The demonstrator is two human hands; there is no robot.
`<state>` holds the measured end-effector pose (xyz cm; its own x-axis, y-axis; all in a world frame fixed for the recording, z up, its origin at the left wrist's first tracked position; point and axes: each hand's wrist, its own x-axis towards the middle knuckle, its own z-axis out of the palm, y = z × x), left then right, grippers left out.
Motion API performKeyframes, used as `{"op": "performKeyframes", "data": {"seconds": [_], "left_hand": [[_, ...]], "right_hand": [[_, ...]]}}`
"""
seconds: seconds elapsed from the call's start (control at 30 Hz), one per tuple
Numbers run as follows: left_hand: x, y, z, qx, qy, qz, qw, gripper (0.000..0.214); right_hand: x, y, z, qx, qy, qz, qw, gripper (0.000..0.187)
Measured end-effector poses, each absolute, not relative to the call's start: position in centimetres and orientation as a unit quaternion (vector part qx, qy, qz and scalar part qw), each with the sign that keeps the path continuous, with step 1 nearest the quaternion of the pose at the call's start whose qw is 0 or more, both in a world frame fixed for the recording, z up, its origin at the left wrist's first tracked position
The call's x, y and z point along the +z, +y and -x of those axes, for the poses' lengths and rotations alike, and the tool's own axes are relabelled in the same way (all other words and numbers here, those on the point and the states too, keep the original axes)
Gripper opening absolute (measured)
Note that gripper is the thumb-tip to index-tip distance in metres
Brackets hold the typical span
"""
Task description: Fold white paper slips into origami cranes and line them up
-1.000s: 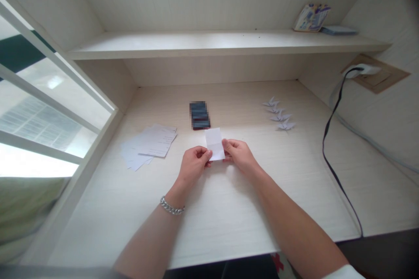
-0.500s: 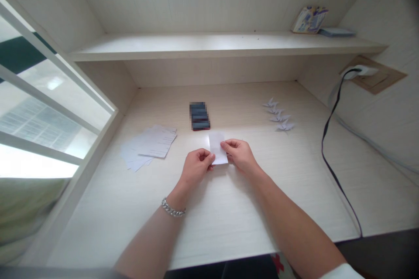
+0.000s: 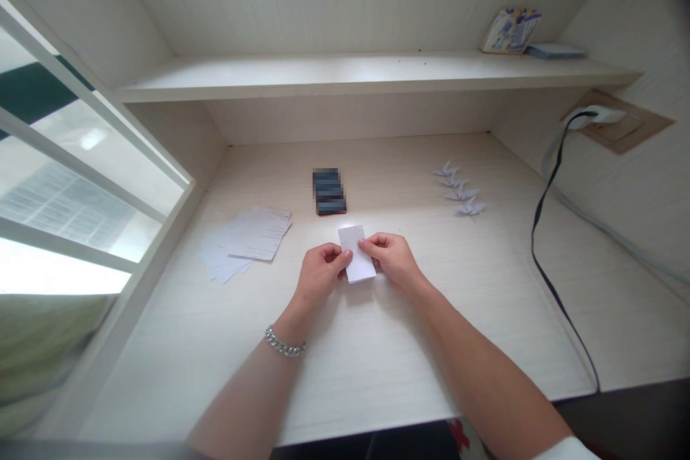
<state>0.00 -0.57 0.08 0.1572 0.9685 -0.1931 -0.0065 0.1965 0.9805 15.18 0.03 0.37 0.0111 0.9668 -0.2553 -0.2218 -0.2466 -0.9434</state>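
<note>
A small white rectangle of folded paper (image 3: 358,262) is held between both hands, tilted slightly, just above the desk. My left hand (image 3: 322,269) pinches its left edge, thumb on top. On the opposite edge, my right hand (image 3: 396,256) grips it with the thumb over the face; the other fingers are mostly hidden behind. Left of the hands lies a fanned stack of white paper sheets (image 3: 259,233), some with faint printed lines. Several folded white paper cranes (image 3: 461,194) stand in a row at the right.
A dark, pixelated phone-like object (image 3: 329,192) lies beyond the hands. On the right wall, a charger sits in a socket (image 3: 619,122), its black cable (image 3: 539,230) running down to the desk edge. A small box (image 3: 511,31) stands on the shelf (image 3: 323,72).
The folded paper has tipped and moved slightly toward me, its lower edge now nearer. Both hands still hold its sides, and the right thumb has shifted a little left.
</note>
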Motion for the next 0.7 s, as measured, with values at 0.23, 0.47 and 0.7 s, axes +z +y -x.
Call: {"op": "performKeyframes", "data": {"seconds": [0.23, 0.47, 0.7], "left_hand": [[0.11, -0.62, -0.16, 0.394, 0.492, -0.471, 0.617, 0.027], [0.30, -0.32, 0.06, 0.449, 0.485, -0.443, 0.605, 0.023], [-0.01, -0.27, 0.23, 0.443, 0.492, -0.445, 0.603, 0.026]], "right_hand": [[0.19, 0.26, -15.26, 0.565, -0.356, 0.509, 0.543, 0.027], [-0.01, 0.10, -15.17, 0.593, -0.376, 0.497, 0.511, 0.027], [-0.09, 0.05, -14.93, 0.584, -0.379, 0.501, 0.514, 0.026]]}}
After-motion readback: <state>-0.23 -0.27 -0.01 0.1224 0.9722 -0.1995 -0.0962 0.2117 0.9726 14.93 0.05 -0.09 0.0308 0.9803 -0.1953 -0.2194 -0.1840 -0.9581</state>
